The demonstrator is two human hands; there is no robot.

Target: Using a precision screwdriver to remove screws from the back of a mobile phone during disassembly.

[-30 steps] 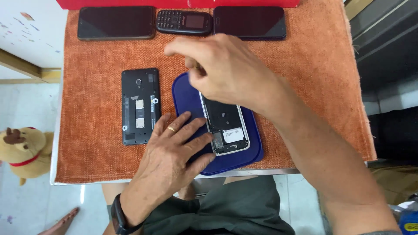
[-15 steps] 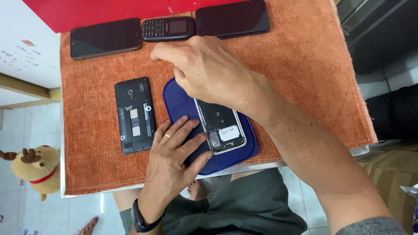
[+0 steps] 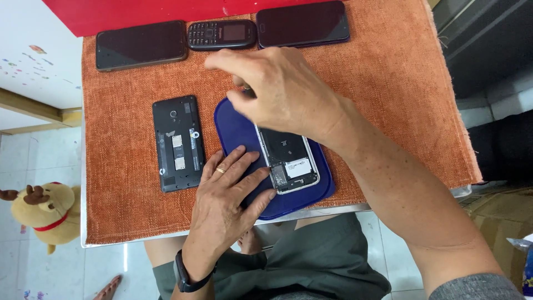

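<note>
Left hand [image 3: 227,194] flat, fingers spread, steadying opened phone [image 3: 288,161] on blue mat [image 3: 239,130]; right hand [image 3: 277,91] fingers pinched at its top, contents hidden; likely needs careful lift.

Table cloth [image 3: 400,83]: orange, coarse woven fabric, matt. Blue tray [image 3: 236,130]: smooth glossy plastic. Opened phone [image 3: 288,161]: bare circuit parts, shiny metal rim. Black phone back [image 3: 177,141]: matt plastic. Far smartphones [image 3: 141,44]: glossy glass.
</note>
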